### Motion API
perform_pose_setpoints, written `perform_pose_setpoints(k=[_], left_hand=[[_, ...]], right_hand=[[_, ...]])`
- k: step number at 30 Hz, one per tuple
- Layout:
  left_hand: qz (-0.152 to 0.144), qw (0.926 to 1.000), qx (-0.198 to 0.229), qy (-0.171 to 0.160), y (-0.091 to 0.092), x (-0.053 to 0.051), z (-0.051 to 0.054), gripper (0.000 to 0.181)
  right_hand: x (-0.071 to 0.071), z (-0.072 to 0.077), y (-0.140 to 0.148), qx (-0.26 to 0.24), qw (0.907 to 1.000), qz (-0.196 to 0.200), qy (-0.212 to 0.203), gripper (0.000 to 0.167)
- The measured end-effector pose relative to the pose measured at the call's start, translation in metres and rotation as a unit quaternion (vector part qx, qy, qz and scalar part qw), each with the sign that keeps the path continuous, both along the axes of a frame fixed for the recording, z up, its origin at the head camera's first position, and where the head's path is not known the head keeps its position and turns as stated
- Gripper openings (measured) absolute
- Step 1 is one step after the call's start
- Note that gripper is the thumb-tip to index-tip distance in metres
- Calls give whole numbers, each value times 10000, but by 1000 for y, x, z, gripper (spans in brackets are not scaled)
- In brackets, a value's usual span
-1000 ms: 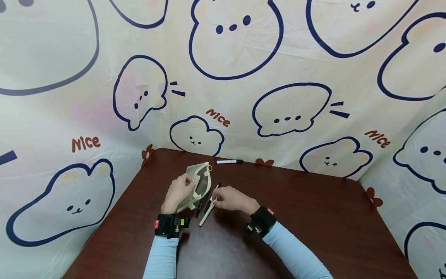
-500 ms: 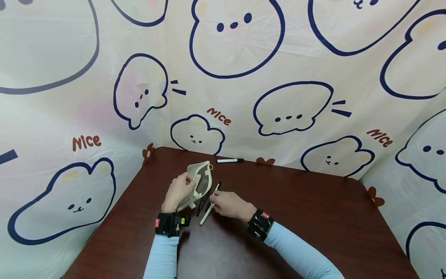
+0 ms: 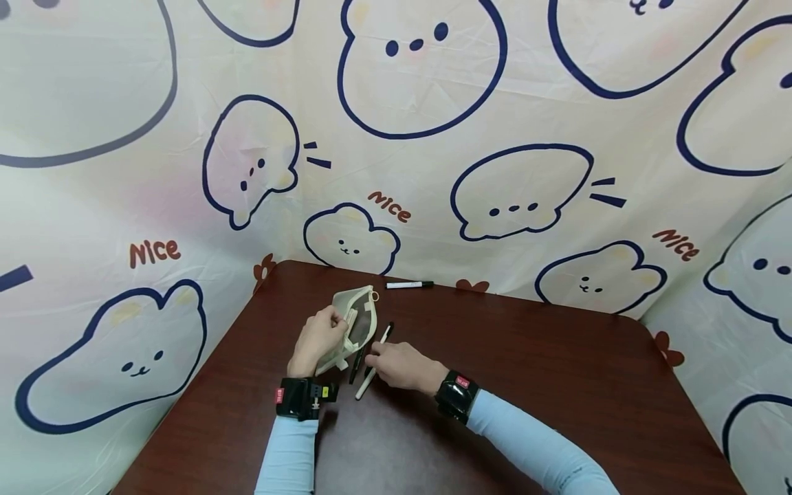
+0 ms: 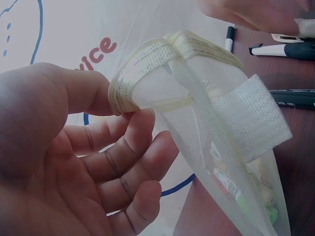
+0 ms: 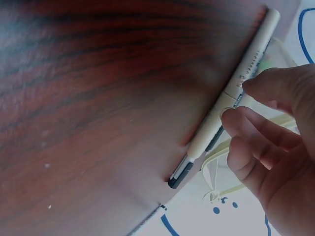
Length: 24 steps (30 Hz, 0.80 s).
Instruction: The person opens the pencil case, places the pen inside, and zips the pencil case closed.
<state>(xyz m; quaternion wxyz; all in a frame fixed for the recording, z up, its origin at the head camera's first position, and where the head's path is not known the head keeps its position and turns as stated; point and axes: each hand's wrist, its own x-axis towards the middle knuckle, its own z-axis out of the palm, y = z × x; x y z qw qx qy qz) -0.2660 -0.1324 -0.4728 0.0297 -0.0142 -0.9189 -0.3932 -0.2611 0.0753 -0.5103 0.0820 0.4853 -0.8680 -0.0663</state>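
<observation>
My left hand (image 3: pixel 318 340) pinches the rim of a pale mesh zip pouch (image 3: pixel 348 301) between thumb and fingertips. The pouch stands tilted with its mouth spread toward the right. Green and other coloured patches show through the mesh in the left wrist view. My right hand (image 3: pixel 405 366) is over the pens beside the pouch, its thumb and index fingertips apart at a white pen (image 5: pixel 256 54) lying on the table. Whether they touch it I cannot tell. A white marker with a black part (image 4: pixel 268 50) and a black pen (image 4: pixel 295 98) lie between it and the pouch.
Another white marker with a black cap (image 3: pixel 408 284) lies near the back edge of the brown table (image 3: pixel 526 371). A cartoon-printed cloth (image 3: pixel 421 172) hangs right behind the table and along both sides.
My right hand has moved left and slightly toward me, its fingertips now across the white pen. The left hand and pouch have stayed nearly still.
</observation>
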Motion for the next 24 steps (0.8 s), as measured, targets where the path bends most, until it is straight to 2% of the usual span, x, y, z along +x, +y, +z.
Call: perform_pose_setpoints(k=[10, 15, 24], left_hand=[[-17, 10000, 26, -45, 1, 0, 0, 11], [-16, 10000, -3, -57, 1, -1, 1, 11], [9, 10000, -14, -95, 2, -1, 1, 12]], right_hand=[[4, -5, -3, 612, 9971, 31, 440, 9], [6, -7, -5, 759, 9946, 201, 686, 8], [5, -9, -6, 909, 9932, 256, 683, 7]])
